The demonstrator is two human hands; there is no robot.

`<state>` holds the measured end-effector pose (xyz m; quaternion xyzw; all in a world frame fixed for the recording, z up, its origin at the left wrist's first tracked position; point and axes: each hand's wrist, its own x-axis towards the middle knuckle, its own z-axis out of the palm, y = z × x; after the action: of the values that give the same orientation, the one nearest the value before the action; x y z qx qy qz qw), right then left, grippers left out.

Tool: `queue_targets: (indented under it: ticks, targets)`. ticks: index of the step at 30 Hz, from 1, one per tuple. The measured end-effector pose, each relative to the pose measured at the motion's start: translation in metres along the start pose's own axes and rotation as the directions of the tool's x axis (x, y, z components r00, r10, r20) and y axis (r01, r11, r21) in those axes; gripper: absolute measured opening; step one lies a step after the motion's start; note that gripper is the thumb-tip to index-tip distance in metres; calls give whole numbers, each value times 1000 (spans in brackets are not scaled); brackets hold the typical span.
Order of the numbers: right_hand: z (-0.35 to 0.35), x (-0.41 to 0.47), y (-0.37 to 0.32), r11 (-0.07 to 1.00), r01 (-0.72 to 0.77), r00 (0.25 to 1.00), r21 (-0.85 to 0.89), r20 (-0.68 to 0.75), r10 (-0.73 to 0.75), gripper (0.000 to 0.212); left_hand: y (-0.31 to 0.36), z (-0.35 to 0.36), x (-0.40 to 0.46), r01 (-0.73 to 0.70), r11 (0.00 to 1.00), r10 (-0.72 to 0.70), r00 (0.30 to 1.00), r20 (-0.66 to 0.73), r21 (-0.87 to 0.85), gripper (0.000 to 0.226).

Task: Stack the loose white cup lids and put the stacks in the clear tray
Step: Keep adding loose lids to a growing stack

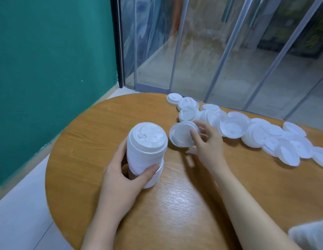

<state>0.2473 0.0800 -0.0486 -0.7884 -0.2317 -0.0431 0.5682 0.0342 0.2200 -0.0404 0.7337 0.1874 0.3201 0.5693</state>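
The left hand [121, 170] is wrapping round a tall stack of lids [146, 152] standing on the table [175, 204]. The right hand [206, 141] is pinching a tilted lid [180, 134], maybe several, beside that stack; loose lids [265, 134] are lying just beyond it

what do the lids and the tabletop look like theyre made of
Lids: thin moulded plastic, apparently; white, slightly translucent, with a soft sheen and pressed-in sip holes.
Tabletop: wood or wood-look laminate; warm brown with fine straight grain lines and a smooth, glossy surface reflecting light. The picture cannot settle which.
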Motion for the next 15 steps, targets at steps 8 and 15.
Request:
queue_targets:
  ticks: [8, 15]
  targets:
    - [8, -8, 22, 991, -54, 998, -126, 30, 58, 42, -1, 1, 0, 15, 1000, -15, 1000, -9, -2, 87]
    - [8, -11, 21, 970, 36, 973, -240, 228, 21, 70, -2, 2, 1, 14, 999, -14, 1000, 2, 29, 86]
